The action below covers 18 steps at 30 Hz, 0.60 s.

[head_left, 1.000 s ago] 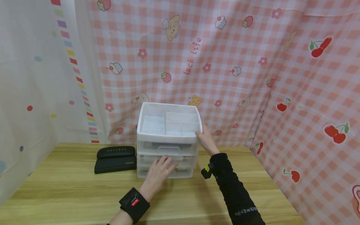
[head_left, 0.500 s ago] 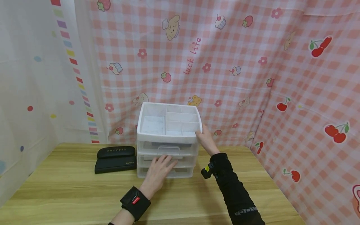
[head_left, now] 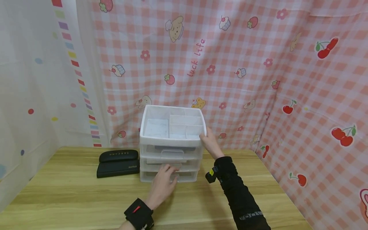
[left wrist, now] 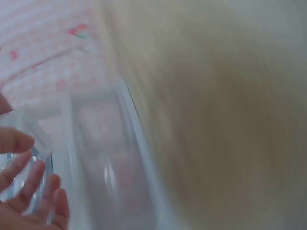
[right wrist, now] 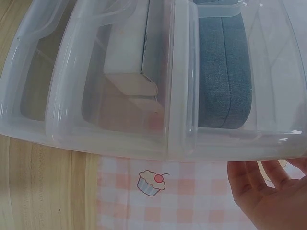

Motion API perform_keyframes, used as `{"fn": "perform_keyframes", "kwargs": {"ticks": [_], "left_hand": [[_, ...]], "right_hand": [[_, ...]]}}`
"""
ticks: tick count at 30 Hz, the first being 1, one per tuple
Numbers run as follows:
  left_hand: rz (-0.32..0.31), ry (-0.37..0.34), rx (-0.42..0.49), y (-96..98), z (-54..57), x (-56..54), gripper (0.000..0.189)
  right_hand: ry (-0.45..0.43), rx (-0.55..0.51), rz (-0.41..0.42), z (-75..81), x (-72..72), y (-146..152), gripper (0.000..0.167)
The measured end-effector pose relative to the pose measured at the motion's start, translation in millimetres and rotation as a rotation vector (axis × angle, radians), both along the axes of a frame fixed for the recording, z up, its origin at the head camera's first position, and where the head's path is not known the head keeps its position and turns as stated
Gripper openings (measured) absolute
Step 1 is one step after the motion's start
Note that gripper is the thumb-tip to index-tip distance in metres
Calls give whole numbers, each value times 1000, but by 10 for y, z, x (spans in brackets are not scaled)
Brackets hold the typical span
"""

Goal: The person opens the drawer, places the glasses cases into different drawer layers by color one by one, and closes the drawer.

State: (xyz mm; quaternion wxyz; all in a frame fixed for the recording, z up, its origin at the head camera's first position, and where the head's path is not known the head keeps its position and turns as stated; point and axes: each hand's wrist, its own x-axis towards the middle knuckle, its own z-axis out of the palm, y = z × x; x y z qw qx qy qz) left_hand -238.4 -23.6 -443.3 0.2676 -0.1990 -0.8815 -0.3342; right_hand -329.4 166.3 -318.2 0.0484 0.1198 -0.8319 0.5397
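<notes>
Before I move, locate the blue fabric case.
Right of centre in the right wrist view, the blue fabric case sits inside the top drawer, above the white box in the middle drawer.

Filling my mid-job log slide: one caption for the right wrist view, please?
Right hand at the side of a translucent drawer unit, a blue case and white box showing in separate drawers.
</notes>
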Motion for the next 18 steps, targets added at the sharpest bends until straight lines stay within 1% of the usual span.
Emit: {"fn": "perform_keyframes", "kwargs": {"ticks": [2, 3, 5, 7, 8, 9, 11, 13, 15, 18], "left_hand": [[-65, -233, 242, 20, -3, 42, 21], [-101, -362, 386, 26, -1, 59, 20], [-170, -599, 673, 29, 1, 83, 30], [-234, -795, 950, 21, -1, 98, 43], [-258, -878, 1075, 15, 1, 106, 50], [-283, -944, 1174, 7, 0, 109, 56], [-325, -1032, 1321, -14, -8, 108, 66], [-350, -1081, 1426, -35, -20, 95, 73], [-358, -1094, 1501, -58, -34, 77, 76], [-354, -1081, 1590, -84, -56, 53, 78]], "right_hand": [[3, -1, 6, 0, -2, 3, 55], [1, -3, 7, 1, 0, 4, 55], [1, -7, 16, 1, 0, 5, 55], [0, -10, 21, 3, -1, 3, 55], [-1, -10, 22, 4, -2, 2, 55], [-2, -10, 21, 5, -1, 1, 55], [0, -9, 17, 4, -2, -2, 55], [4, -8, 17, 2, -3, -3, 56], [5, -11, 16, -2, 1, -5, 56], [4, -13, 17, -6, 5, -4, 56]]}}
